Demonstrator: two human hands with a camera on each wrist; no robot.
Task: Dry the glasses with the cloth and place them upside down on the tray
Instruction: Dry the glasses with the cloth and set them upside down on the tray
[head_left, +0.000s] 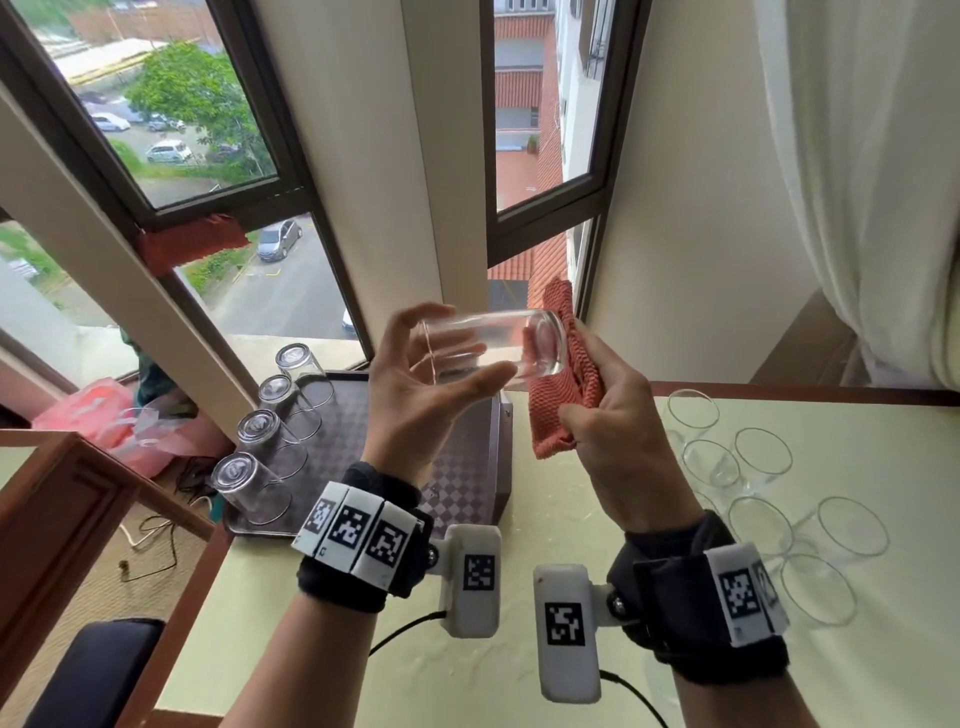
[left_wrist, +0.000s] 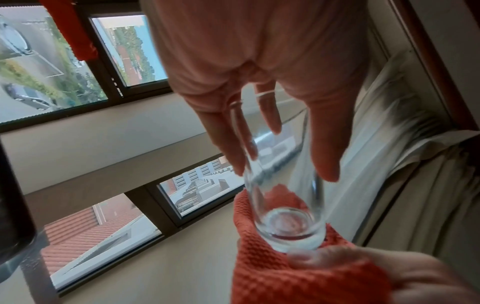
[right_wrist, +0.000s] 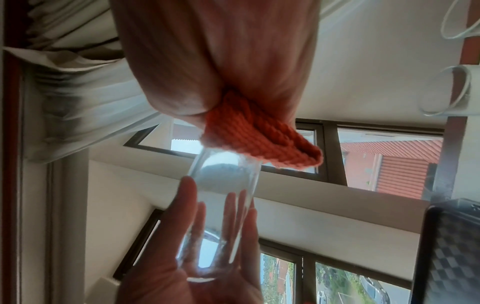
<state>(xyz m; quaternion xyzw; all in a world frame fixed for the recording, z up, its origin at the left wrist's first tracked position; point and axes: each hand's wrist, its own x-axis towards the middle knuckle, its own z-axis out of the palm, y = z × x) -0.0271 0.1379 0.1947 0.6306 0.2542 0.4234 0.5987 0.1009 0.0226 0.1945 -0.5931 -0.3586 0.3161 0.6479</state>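
Observation:
My left hand holds a clear glass on its side in the air, thumb and fingers around the rim end. My right hand grips an orange-red cloth and presses it against the base of the glass. The left wrist view shows the glass with its base in the cloth. From the right wrist, the cloth caps the glass. Below and to the left lies a dark chequered tray with several glasses upside down along its left side.
Several upright glasses stand on the pale table to my right. Windows and a white curtain are behind. A pink bag and cables lie on the floor at left, by a black seat.

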